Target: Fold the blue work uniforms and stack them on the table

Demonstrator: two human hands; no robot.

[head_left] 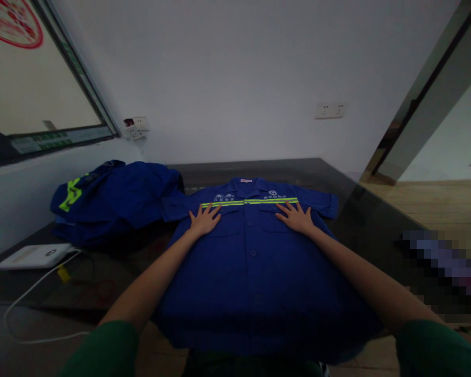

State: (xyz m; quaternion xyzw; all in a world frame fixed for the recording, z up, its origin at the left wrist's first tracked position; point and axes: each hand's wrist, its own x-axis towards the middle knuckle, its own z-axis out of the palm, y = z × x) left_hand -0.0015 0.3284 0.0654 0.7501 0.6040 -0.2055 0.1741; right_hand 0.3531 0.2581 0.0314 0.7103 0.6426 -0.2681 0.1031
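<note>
As seen from the head, looks down on a blue shirt (255, 283) laid front side up, from the centre to the bottom of the frame, on a dark, smooth table (377, 246) with a faint sheen. Shows plain matte cloth, mostly flat, with short sleeves out to either side and a turned-down collar (261, 185) bearing a small pale label (246, 180). Carries a straight yellow-green stripe (265, 201) across the chest, with white print just above and flapped pockets just below. Runs round buttons (253, 253) down the middle, toward a hem hanging past the near table edge at the dim bottom of the frame.

Rests left hand (204, 222) palm down on the chest at centre left, fingers splayed, tips at the stripe. Mirrors this with right hand (298, 219) at centre right, equally unclenched, flat on the cloth. Leaves the button line between both hands, the collar beyond the fingertips, and most of the shirt nearer than the wrists.

Shows at left of the frame a rounded, deeply creased bundle (129, 193) of blue cloth, close by one sleeve. Includes, lower left, a flat white device (33, 256) and a thin, looping white cable (25, 291). Ends at the top in a smooth, pale wall (227, 84).
</note>
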